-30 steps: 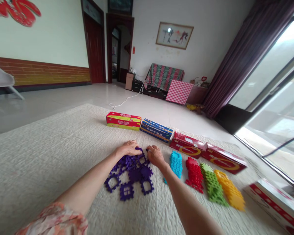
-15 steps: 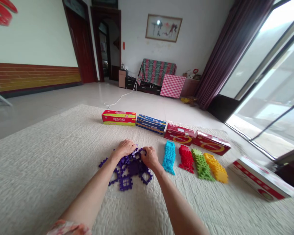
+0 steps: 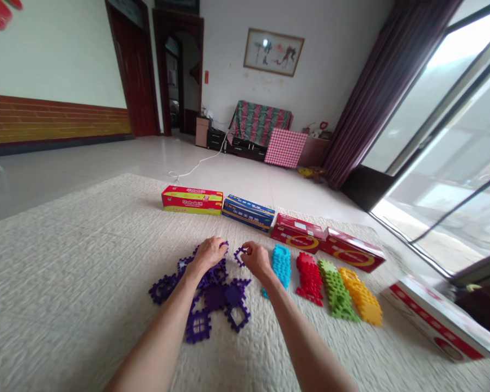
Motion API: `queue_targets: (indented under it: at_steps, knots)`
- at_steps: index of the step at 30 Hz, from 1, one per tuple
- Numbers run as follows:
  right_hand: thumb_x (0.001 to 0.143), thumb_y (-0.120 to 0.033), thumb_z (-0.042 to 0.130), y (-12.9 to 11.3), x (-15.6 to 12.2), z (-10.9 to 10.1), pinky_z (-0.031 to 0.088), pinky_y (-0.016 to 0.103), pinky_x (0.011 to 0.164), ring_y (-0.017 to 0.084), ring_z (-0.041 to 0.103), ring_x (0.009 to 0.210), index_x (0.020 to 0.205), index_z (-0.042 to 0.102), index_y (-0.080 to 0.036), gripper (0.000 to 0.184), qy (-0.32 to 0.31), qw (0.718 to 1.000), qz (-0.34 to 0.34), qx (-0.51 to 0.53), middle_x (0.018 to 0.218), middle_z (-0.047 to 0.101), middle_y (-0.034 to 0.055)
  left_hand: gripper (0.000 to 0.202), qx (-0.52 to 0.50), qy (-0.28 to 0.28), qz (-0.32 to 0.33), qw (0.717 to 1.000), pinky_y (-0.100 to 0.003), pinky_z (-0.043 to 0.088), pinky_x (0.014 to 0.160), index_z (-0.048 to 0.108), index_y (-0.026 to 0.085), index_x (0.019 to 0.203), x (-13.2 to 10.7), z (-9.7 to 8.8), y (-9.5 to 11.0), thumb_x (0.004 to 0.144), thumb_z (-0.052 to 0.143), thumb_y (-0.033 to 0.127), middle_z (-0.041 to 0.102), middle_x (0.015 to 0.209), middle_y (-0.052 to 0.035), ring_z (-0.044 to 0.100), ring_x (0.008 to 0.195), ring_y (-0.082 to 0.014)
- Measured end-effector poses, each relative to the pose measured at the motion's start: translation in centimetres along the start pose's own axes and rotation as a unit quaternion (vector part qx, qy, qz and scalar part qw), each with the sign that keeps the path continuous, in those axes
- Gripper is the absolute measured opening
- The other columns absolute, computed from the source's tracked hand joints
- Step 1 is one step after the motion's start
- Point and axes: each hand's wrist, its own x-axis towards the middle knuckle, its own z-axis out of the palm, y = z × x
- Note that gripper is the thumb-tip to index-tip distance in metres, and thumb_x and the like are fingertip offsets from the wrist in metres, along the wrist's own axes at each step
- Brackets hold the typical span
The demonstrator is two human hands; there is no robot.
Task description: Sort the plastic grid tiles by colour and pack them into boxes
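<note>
Nearest: both bare forearms reach forward over the cream quilted rug (image 3: 65,283).

Loose purple pieces (image 3: 214,296), flat interlocking plastic squares, lie scattered and overlapping on the rug under and between the hands; no order among them.

Left hand (image 3: 209,253): palm down on the far part of the purple heap, fingers curled. Cannot tell whether its grip has closed on a piece.

Right hand (image 3: 256,260): grip pinched on a single purple piece (image 3: 240,255), lifted just clear of the heap, between the two hands.

Just right of the right hand, four tidy rows, one colour each, side by side: cyan row (image 3: 281,265), red row (image 3: 309,276), green row (image 3: 337,288), yellow row (image 3: 361,296).

Judgement: four colours are lined up; purple is the only colour left unordered, with hardly any of it gathered.

Beyond: a line of long boxes, the red-and-yellow box (image 3: 191,200), blue box (image 3: 248,213) and two red boxes (image 3: 322,242). Farther, bare floor and a covered sofa (image 3: 261,122).
</note>
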Motion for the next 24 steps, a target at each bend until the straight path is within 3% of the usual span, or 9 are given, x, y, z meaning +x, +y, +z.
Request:
queue_targets:
  at_steps: [4, 7, 10, 15, 19, 24]
  knots:
    - [0.078, -0.007, 0.047, 0.7, 1.2, -0.7, 0.041, 0.028, 0.078, 0.020, 0.056, 0.095, 0.105, 0.061, -0.017, 0.033, 0.031, 0.997, -0.041, -0.049, 0.107, 0.058, 0.0114, 0.027, -0.022, 0.009, -0.012, 1.000, -0.026, 0.045, 0.084, 0.064, 0.019, 0.106, 0.1, 0.9, -0.3, 0.088, 0.045, 0.024, 0.069, 0.105, -0.0091, 0.064, 0.098, -0.0197]
    - [0.075, -0.010, 0.055, 1.6, 1.3, -1.0, 0.042, 0.029, 0.078, 0.021, 0.056, 0.094, 0.101, 0.062, -0.017, 0.027, -0.013, 0.994, -0.078, -0.072, 0.103, 0.057, 0.0111, 0.034, -0.035, 0.009, -0.021, 0.999, -0.028, 0.045, 0.087, 0.058, 0.016, 0.117, 0.4, 1.4, -0.8, 0.086, 0.047, 0.023, 0.068, 0.109, -0.0114, 0.063, 0.102, -0.0216]
    - [0.069, -0.014, 0.065, 2.8, 1.4, -1.7, 0.042, 0.027, 0.080, 0.018, 0.058, 0.090, 0.110, 0.059, -0.017, 0.042, -0.058, 0.990, -0.103, -0.078, 0.100, 0.058, 0.0079, 0.042, -0.045, 0.010, -0.035, 0.998, -0.029, 0.044, 0.090, 0.052, 0.014, 0.125, 0.7, 1.6, -1.1, 0.084, 0.047, 0.022, 0.067, 0.113, -0.0124, 0.062, 0.104, -0.0221]
    - [0.066, -0.020, 0.070, 4.0, 1.6, -2.4, 0.039, 0.028, 0.090, 0.020, 0.055, 0.105, 0.125, 0.052, -0.014, 0.062, -0.090, 0.983, -0.136, -0.084, 0.115, 0.056, 0.0118, 0.044, -0.052, -0.004, -0.044, 0.998, -0.029, 0.043, 0.094, 0.052, 0.017, 0.126, 0.7, 1.5, -1.2, 0.082, 0.051, 0.024, 0.065, 0.117, -0.0109, 0.061, 0.108, -0.0211]
    - [0.071, -0.028, 0.067, 3.5, 1.5, -1.2, 0.040, 0.029, 0.087, 0.022, 0.055, 0.103, 0.121, 0.054, -0.015, 0.054, -0.097, 0.981, -0.142, -0.090, 0.110, 0.058, 0.0112, 0.049, -0.039, -0.021, -0.022, 0.999, -0.031, 0.041, 0.098, 0.053, 0.019, 0.125, 0.5, 1.4, -1.2, 0.076, 0.059, 0.028, 0.063, 0.121, -0.0102, 0.057, 0.112, -0.0231]
    - [0.071, -0.019, 0.063, 3.2, 2.2, -0.6, 0.041, 0.029, 0.083, 0.021, 0.057, 0.097, 0.116, 0.056, -0.017, 0.046, -0.090, 0.981, -0.141, -0.095, 0.105, 0.059, 0.0094, 0.047, -0.026, -0.027, 0.006, 0.999, -0.034, 0.037, 0.102, 0.056, 0.021, 0.120, 0.4, 1.3, -1.3, 0.073, 0.060, 0.023, 0.064, 0.119, -0.0095, 0.056, 0.114, -0.0240]
